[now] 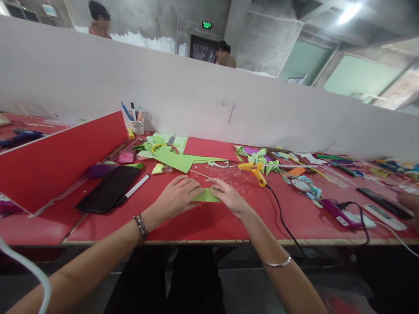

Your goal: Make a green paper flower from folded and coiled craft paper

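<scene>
A small piece of green paper [207, 196] is held between my two hands, low over the front part of the red table [183, 224]. My left hand [178, 192] has its fingers on the paper's left end. The right end is pinched by the thumb and fingers of my right hand [227, 195]. Behind my hands lie larger green sheets [173, 158] and a red sheet [212, 148]. A yellow glue gun [257, 172] rests to the right of them, with its black cord running to the front edge.
A red board [65, 157] stands at the left beside a black pouch [109, 188] and a marker [136, 186]. Scissors [171, 140] and a pen cup [138, 126] are at the back. At the right lie a purple power strip [342, 213] and another person's hand [407, 200].
</scene>
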`<action>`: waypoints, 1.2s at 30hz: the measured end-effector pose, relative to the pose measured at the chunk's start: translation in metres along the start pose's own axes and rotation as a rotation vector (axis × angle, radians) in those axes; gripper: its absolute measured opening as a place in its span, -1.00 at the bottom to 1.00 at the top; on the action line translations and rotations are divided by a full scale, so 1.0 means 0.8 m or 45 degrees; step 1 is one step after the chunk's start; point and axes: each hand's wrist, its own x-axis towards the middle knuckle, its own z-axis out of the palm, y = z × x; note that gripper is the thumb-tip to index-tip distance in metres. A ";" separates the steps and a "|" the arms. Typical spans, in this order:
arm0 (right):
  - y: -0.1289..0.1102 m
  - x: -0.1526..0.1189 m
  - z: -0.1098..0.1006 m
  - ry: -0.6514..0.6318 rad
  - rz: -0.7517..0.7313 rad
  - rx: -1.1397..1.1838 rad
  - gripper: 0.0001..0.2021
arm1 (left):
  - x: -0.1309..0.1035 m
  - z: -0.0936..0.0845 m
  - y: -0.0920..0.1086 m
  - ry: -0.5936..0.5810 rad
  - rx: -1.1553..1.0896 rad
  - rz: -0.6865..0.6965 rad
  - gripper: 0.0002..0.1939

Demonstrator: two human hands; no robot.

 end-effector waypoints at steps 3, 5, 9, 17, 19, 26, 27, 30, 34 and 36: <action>-0.025 0.020 -0.005 0.079 -0.130 -0.118 -0.75 | 0.014 -0.018 -0.015 0.065 0.042 -0.008 -0.74; -0.042 0.029 -0.011 0.240 -0.355 -0.303 -0.75 | 0.021 -0.027 -0.030 0.060 -0.055 -0.101 -0.76; -0.059 0.044 -0.021 0.102 -0.637 -0.658 -0.81 | 0.030 -0.033 -0.056 -0.065 -0.350 -0.239 -0.66; -0.006 0.081 -0.006 0.014 -0.411 -0.639 -0.75 | 0.052 0.004 -0.065 0.112 0.024 -0.100 -0.84; 0.006 0.082 -0.003 0.017 -0.400 -0.591 -0.76 | 0.055 0.017 -0.063 0.117 0.090 -0.098 -0.85; 0.019 0.076 -0.006 -0.053 -0.335 -0.373 -0.72 | 0.053 0.039 -0.068 0.175 0.131 -0.044 -0.83; 0.020 0.076 -0.009 -0.051 -0.318 -0.352 -0.72 | 0.052 0.038 -0.073 0.170 0.129 -0.057 -0.83; 0.026 0.077 -0.021 -0.009 -0.259 -0.290 -0.72 | 0.044 0.034 -0.092 0.133 0.107 -0.127 -0.83; 0.033 0.079 -0.038 0.130 -0.275 -0.242 -0.71 | 0.027 0.026 -0.119 0.140 0.076 -0.344 -0.84; 0.034 0.080 -0.041 0.128 -0.299 -0.252 -0.71 | 0.023 0.025 -0.123 0.213 -0.092 -0.526 -0.81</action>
